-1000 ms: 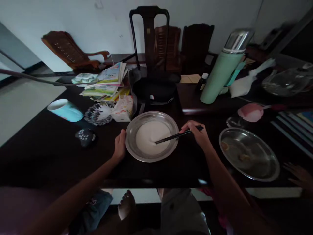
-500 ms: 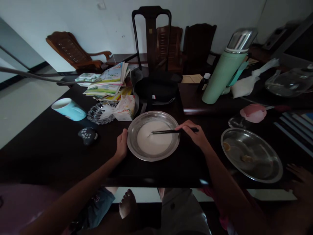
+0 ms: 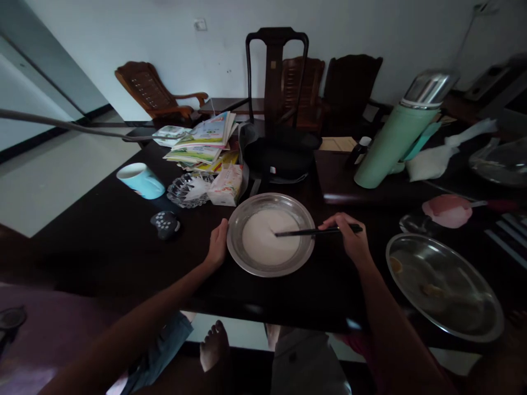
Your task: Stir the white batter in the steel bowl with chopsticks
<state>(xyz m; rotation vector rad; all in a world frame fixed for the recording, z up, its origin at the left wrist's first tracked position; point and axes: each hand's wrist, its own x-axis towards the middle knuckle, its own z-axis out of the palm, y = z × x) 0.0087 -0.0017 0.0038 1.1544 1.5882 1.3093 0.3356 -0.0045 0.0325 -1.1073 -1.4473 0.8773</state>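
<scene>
Looking down at a wide metal bowl (image 3: pixel 236 238) of white liquid (image 3: pixel 265 248), close to the near edge of a dark counter (image 3: pixel 288 293). Pressing the left hand (image 3: pixel 218 244) against the bowl's left rim, with fingers side by side — cannot tell from here if clamped on the rim or merely laid along it. Holding black chopsticks (image 3: pixel 302 232) in the right hand (image 3: pixel 349 237), clamped on the shafts out beyond the right rim, and crossing that rim with the tips in the liquid, near its middle.

Finding only a narrow bare strip between the bowl and the counter's near edge, but a broader open stretch on the left, past the left hand, around a dark object with white spots (image 3: pixel 165 225). Passing on to a light blue cup (image 3: pixel 142 182) near the left edge, then to a glass dish (image 3: pixel 177 192). Tighter behind the bowl — hemmed in by a tissue pack (image 3: pixel 226 185) just off the back left rim and by a raised dark board (image 3: pixel 335 184) at the back right, under a green thermos (image 3: pixel 397 142).

To the right, meeting a gap partly filled by the right hand and forearm, then a second metal basin (image 3: pixel 481 322) with small brownish pieces in it, near rim close to the counter's edge.
</scene>
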